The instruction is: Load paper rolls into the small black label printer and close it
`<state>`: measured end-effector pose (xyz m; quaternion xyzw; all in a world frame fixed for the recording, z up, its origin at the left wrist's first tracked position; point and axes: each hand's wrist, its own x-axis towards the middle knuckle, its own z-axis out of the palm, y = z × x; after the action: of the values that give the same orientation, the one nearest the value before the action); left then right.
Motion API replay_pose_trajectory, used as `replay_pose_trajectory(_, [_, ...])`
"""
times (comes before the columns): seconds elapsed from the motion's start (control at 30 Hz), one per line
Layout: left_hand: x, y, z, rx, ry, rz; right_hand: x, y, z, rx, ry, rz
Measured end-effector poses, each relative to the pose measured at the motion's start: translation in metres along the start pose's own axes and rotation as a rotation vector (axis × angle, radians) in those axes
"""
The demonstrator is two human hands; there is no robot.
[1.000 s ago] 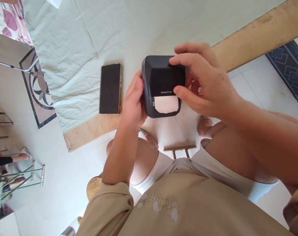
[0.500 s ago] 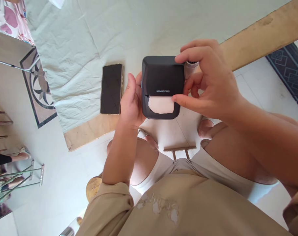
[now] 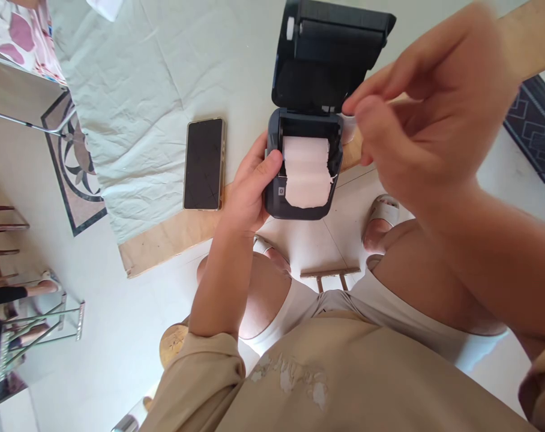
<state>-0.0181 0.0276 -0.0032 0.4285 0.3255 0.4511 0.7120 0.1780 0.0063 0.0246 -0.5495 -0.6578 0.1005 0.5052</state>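
A black label printer rests in my left hand, which is closed around its left side with the thumb on the rim. Its lid stands raised, showing the dark inside and a roller. A roll of white paper lies in the bay, its ragged end reaching over the front. My right hand, partly blurred, is beside the lid's lower right corner. Its fingers are curled, thumb and forefinger close together, and nothing shows between them. Whether the forefinger touches the lid, I cannot tell.
A phone lies on the pale cloth left of the printer. The wooden board edge runs beneath the cloth. Behind the printer's right side a white cylindrical thing partly shows. At the far left are another person's legs and a metal-framed stool.
The printer's lid has swung from shut to fully raised, exposing the paper roll. My right hand has moved up and right, and my left thumb now lies over the printer's rim.
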Motion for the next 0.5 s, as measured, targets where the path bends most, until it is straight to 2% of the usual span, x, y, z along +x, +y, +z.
replay_pose_trajectory(0.1, [-0.002,0.000,0.000,0.023,-0.057,-0.006,0.000,0.000,-0.001,-0.272,-0.214,-0.102])
replay_pose_trajectory(0.17, [-0.002,0.000,0.001,0.039,-0.063,0.006,-0.001,-0.002,-0.002,-0.411,-0.346,-0.089])
replay_pose_trajectory(0.27, [-0.003,0.000,0.003,0.053,-0.048,0.023,-0.003,-0.003,-0.003,-0.464,-0.500,-0.044])
replay_pose_trajectory(0.4, [-0.004,0.004,0.004,0.096,-0.050,-0.007,-0.001,0.004,-0.003,-0.412,-0.445,-0.120])
replay_pose_trajectory(0.5, [-0.004,0.007,0.003,0.100,-0.061,-0.033,0.004,0.005,-0.012,-0.200,-0.480,-0.146])
